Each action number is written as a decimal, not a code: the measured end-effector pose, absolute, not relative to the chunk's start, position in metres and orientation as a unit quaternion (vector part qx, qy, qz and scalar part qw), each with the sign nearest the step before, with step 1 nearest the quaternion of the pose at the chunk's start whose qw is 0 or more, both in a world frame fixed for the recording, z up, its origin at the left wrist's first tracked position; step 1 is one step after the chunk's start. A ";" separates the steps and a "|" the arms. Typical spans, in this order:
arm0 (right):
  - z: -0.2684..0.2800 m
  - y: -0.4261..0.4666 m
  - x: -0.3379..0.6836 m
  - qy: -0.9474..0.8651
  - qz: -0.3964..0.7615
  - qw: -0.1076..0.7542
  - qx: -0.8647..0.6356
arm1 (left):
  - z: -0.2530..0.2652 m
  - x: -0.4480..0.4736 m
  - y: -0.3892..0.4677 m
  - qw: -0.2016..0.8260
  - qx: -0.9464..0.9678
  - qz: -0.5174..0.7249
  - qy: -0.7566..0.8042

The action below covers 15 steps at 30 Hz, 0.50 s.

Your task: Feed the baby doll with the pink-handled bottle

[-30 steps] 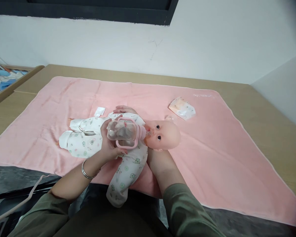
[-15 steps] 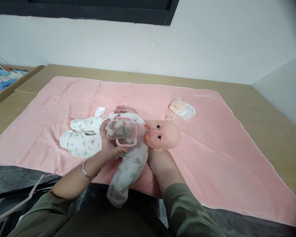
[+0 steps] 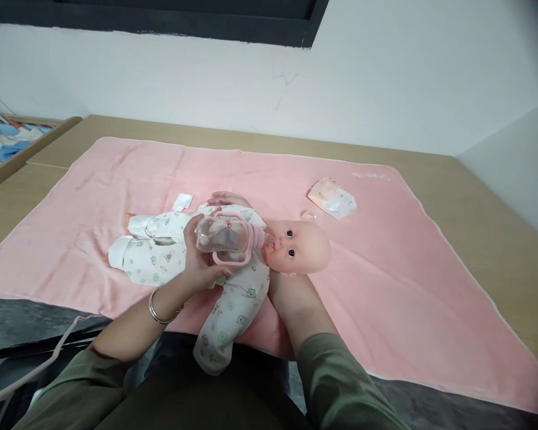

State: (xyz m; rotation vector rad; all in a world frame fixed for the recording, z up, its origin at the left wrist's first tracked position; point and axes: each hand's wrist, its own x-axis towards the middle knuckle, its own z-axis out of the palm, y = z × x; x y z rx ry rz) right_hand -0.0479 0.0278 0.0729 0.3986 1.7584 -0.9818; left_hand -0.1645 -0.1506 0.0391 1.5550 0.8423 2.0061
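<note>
while the left hand wraps its fingers round the clear plastic bottle, the pink teat end already sits at the mouth of the doll, so the bottle has been brought to the lips and tipped nearly level; by the look of it the feeding is under way, with what seems a little liquid left inside, though the amount is hard to judge; the right hand lies tucked beneath the doll's head and neck, its fingers hidden, so i cannot tell whether it is cupped or flat; the doll lies on its back across the pink towel, head to the right, legs to the left; its head is smooth, glossy vinyl, its body soft in a white cotton romper printed with small green figures; the bottle is a squat cylinder with looped pink handles; the towel looks plush and faintly rumpled over a matt wooden table; a crinkled foil packet rests well apart, beyond the head.
</note>
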 end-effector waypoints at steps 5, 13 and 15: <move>0.067 0.032 -0.048 0.629 -0.369 0.675 0.117 | 0.042 -0.164 -0.151 0.242 0.567 0.734 0.286; 0.001 0.054 -0.063 0.300 -0.384 0.873 -0.004 | 0.040 -0.166 -0.149 0.220 0.570 0.732 0.301; 0.000 0.054 -0.065 0.315 -0.351 0.882 0.008 | 0.040 -0.165 -0.150 0.226 0.568 0.732 0.302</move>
